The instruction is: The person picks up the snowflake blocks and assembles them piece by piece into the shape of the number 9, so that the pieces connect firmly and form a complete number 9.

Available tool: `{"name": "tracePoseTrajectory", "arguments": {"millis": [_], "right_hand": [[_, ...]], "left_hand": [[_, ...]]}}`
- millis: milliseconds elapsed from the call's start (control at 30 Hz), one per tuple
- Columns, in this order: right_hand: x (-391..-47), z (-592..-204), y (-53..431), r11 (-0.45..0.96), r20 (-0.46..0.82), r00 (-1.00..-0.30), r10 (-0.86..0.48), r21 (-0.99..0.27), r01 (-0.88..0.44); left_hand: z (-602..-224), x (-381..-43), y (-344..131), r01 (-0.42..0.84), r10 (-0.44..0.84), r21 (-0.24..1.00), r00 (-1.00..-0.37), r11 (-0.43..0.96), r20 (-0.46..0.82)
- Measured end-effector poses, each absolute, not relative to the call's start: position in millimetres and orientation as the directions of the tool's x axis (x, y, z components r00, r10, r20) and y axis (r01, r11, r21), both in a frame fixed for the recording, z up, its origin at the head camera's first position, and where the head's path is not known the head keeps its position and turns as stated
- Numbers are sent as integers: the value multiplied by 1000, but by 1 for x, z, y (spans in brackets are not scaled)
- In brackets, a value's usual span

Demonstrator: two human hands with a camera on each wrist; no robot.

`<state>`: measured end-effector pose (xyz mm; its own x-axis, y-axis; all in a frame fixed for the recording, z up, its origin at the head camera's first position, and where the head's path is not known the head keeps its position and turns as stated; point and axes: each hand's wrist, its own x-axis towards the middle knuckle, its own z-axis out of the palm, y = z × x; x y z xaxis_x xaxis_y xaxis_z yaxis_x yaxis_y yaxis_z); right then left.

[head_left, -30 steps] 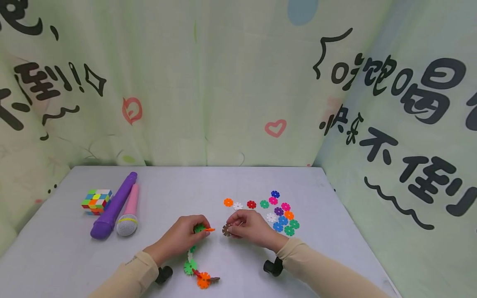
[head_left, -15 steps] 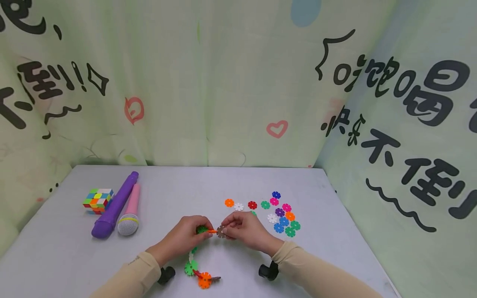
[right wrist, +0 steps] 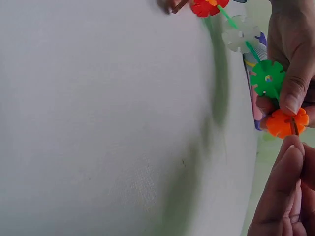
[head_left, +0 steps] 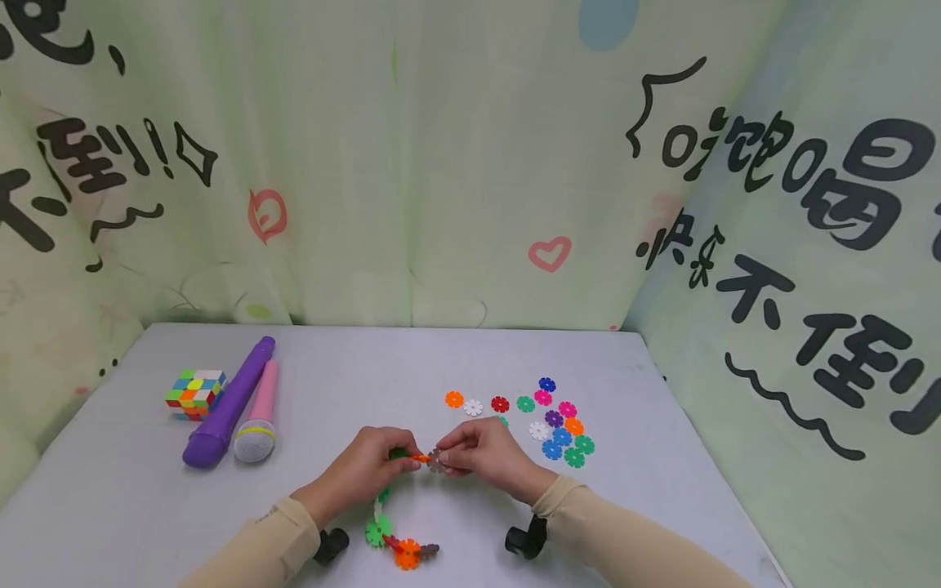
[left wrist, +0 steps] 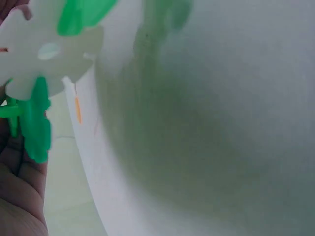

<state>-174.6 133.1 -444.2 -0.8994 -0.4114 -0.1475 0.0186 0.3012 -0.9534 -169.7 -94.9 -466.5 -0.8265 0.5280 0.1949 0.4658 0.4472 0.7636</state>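
Observation:
My left hand point(head_left: 367, 467) pinches the end of a chain of interlocking snowflake discs, near an orange disc point(right wrist: 279, 126). A green disc point(right wrist: 262, 84) and a translucent white disc point(right wrist: 231, 42) follow along the chain in the right wrist view. The chain curves down toward me, past a light green disc point(head_left: 378, 531) to another orange disc point(head_left: 408, 555). Between thumb and fingers, my right hand point(head_left: 494, 457) pinches a brown disc point(head_left: 435, 462). Its edge meets the orange disc's edge; how deep the slots sit is hidden. In the left wrist view, a white disc point(left wrist: 22, 51) hangs close by the palm.
Several loose discs lie beyond my right hand, among them a red disc point(head_left: 500, 404) and a purple disc point(head_left: 554, 418). At the left are a puzzle cube point(head_left: 195, 394), a purple toy microphone point(head_left: 228, 408) and a pink one point(head_left: 257, 425), all on the white table point(head_left: 353, 367).
My right hand has moved left, bringing the brown disc from a gap away up against the orange disc. The left hand stays nearly in place, and the head view has shifted slightly.

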Motion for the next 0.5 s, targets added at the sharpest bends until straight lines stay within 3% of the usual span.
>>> {"name": "tracePoseTrajectory", "arguments": {"millis": [500], "right_hand": [[-182,-442,133,355,-199,-886,-419,-934,42]], "left_hand": [[-468,-167,-100,429,497,779,-850,458,176]]}}
